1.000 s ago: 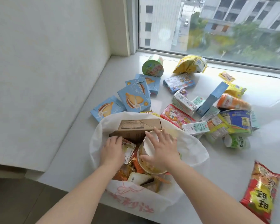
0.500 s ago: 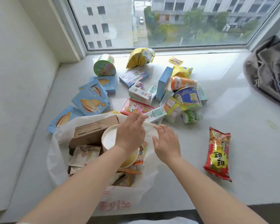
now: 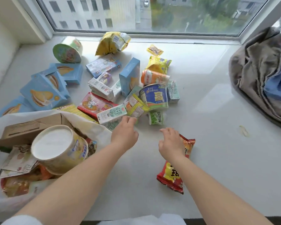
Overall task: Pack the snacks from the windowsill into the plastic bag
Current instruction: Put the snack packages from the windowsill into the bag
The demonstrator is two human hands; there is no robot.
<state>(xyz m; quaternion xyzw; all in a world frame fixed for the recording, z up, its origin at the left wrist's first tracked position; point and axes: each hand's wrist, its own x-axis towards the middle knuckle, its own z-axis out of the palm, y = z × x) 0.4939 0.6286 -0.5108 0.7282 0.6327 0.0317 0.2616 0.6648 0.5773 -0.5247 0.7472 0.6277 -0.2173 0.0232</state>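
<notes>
A white plastic bag (image 3: 94, 130) lies open at the lower left, holding a round tub with a white lid (image 3: 58, 150), a brown carton (image 3: 31, 129) and several packets. My left hand (image 3: 125, 133) hovers just right of the bag, fingers loosely curled, its fingertips by a green-yellow packet (image 3: 135, 107) and a small milk carton (image 3: 112, 113). My right hand (image 3: 170, 143) is spread open over the top of a red and yellow snack bag (image 3: 173, 174). Neither hand holds anything.
Many snacks lie heaped on the white windowsill (image 3: 209, 95): blue biscuit boxes (image 3: 42, 93), a green cup (image 3: 67, 51), a blue-green noodle cup (image 3: 154, 96), an orange bottle (image 3: 154, 77), a yellow bag (image 3: 112, 42). Crumpled grey and blue cloth (image 3: 264, 73) sits at the right. The window is behind.
Both hands have left the bag and the tub, moving right over the sill. My right hand has come to the red snack bag. The view has swung right.
</notes>
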